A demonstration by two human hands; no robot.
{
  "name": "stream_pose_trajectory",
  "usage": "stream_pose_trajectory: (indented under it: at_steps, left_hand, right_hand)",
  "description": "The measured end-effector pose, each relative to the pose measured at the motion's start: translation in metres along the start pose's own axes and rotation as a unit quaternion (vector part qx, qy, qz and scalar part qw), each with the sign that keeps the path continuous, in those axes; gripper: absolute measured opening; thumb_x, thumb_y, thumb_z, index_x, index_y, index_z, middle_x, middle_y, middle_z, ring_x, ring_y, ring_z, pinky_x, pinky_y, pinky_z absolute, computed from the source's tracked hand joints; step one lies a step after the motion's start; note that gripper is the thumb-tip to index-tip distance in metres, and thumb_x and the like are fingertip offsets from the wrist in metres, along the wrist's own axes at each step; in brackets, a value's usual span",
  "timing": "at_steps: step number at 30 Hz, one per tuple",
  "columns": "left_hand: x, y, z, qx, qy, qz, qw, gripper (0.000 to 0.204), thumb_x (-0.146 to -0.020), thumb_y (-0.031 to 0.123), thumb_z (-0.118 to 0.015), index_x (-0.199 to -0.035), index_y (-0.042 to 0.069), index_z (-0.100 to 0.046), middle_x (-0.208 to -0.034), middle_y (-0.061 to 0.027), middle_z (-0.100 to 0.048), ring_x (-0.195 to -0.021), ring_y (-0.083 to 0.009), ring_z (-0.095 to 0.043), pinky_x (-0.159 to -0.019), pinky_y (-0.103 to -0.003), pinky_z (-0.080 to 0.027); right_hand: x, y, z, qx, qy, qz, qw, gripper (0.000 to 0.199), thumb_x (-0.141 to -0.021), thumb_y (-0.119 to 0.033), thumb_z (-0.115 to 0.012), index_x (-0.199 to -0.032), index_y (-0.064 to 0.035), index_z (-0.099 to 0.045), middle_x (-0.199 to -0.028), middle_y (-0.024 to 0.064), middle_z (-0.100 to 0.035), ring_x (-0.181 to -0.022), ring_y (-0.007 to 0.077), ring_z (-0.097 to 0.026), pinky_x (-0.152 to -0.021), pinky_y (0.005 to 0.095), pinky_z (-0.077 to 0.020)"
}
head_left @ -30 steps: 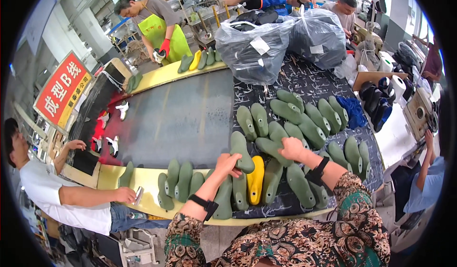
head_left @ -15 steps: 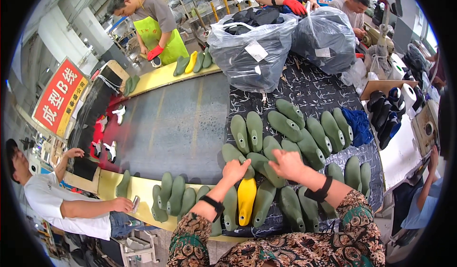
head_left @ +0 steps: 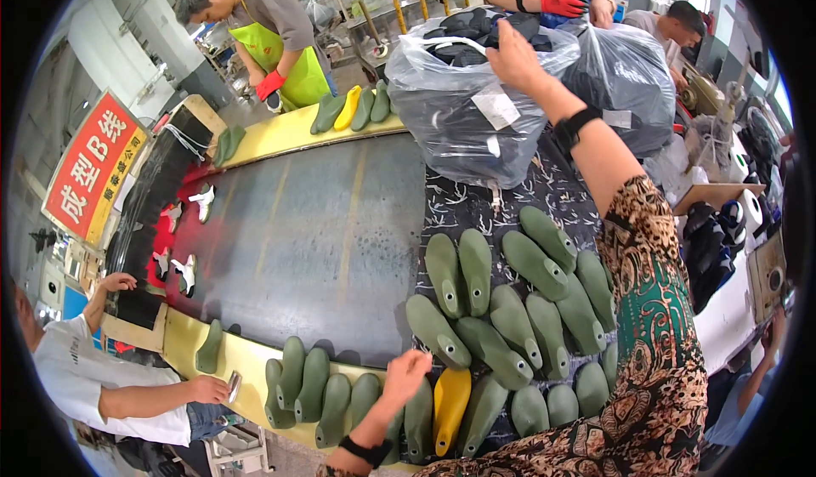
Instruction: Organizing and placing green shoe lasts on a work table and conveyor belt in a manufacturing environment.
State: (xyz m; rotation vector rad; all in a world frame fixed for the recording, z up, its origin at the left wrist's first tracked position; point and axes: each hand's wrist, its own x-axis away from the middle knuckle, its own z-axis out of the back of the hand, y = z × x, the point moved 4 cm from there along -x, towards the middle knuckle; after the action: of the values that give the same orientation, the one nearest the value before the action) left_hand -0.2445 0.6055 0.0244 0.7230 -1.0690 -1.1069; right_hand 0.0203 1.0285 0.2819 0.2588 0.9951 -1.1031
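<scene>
My right hand (head_left: 516,59) reaches far out, fingers stretched, over the mouth of a clear plastic bag (head_left: 463,124) filled with dark pieces (head_left: 476,26). Its palm side is partly hidden. Low in front of me, my left hand (head_left: 406,379) has its fingers curled together; anything inside them is hidden. Next to it lies a green shoe last (head_left: 438,332). A yellow shoe last (head_left: 451,409) lies just right of that hand, among several green lasts (head_left: 514,324) on a dark patterned cloth. My right sleeve covers part of the group.
A second filled bag (head_left: 625,86) stands beside the first. The grey conveyor belt (head_left: 306,247) runs at left, edged by yellow boards (head_left: 234,366) holding more lasts. Co-workers stand around: one in a lime apron (head_left: 293,77), one with a red glove (head_left: 563,2), one at left (head_left: 127,383).
My right hand has left the shoe lasts and swung up and away to the bag. My left hand has drawn slightly nearer me, off the green last. The view has shifted.
</scene>
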Motion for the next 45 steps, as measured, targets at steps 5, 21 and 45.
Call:
stream_pose_trajectory:
  at_steps: [5,21,45]
  left_hand:
    - [0.034,0.002,0.004,0.136,0.005,0.039,0.990,0.014,-0.086,0.011,-0.056,-0.085,-0.003,-0.059,-0.076,-0.0045,-0.063,-0.070,-0.0080,-0.057,-0.066,-0.023,-0.046]
    - [0.064,-0.001,0.011,0.161,0.035,0.064,0.984,0.014,-0.087,0.008,-0.055,-0.090,-0.006,-0.057,-0.082,-0.0117,-0.064,-0.076,-0.0162,-0.063,-0.072,-0.028,-0.050]
    - [0.094,0.020,0.024,0.160,0.037,0.034,0.986,0.015,-0.086,0.007,-0.055,-0.091,-0.006,-0.057,-0.083,-0.0138,-0.064,-0.077,-0.0175,-0.062,-0.074,-0.029,-0.050]
  right_hand:
    - [-0.011,0.017,-0.035,0.100,-0.203,-0.193,0.955,0.046,-0.073,-0.029,-0.059,-0.110,-0.0014,-0.052,-0.107,0.0191,-0.059,-0.105,0.0354,-0.054,-0.089,0.0449,-0.0398]
    - [0.035,0.009,-0.018,-0.015,0.030,0.017,0.999,0.016,-0.083,-0.014,-0.052,-0.081,0.0020,-0.057,-0.078,0.0209,-0.058,-0.076,0.0391,-0.058,-0.068,0.0442,-0.0473]
    - [0.016,-0.012,-0.010,-0.137,0.078,-0.203,0.966,0.056,-0.067,-0.035,-0.064,-0.108,0.0008,-0.053,-0.098,0.0245,-0.060,-0.095,0.0363,-0.058,-0.084,0.0417,-0.0438]
